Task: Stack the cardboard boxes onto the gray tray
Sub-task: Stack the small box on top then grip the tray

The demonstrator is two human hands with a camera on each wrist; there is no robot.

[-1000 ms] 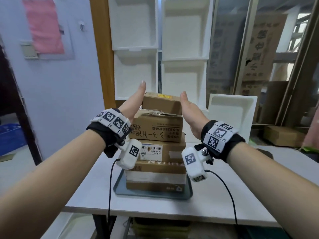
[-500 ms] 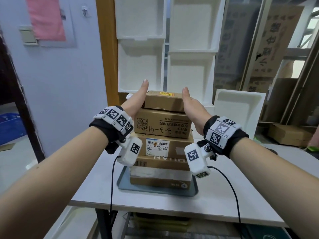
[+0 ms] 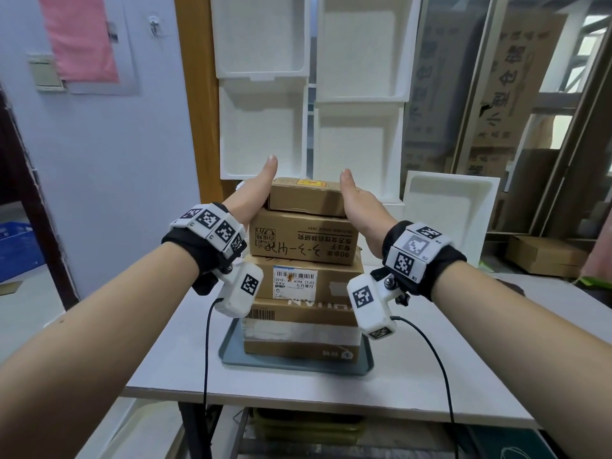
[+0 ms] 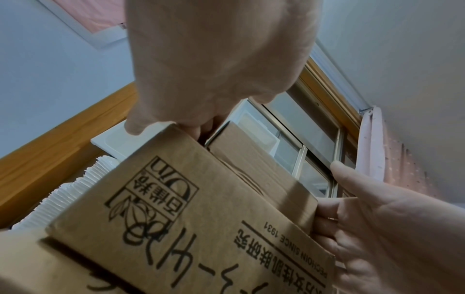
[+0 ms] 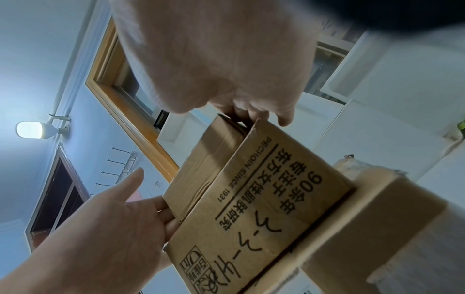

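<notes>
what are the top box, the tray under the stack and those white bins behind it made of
Top box: brown cardboard, matte, with folded flap edges. Gray tray: likely plastic, though painted metal is possible; smooth and slightly glossy with a raised rim. White bins: apparently foam, with thick walls and a grainy matte surface.

Brown boxes, black print; tray seemingly gray-blue.

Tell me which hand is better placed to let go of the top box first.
Neither clearly. The left hand and right hand flank the top box alike, thumbs raised. It already lies flat on the stack.
</notes>
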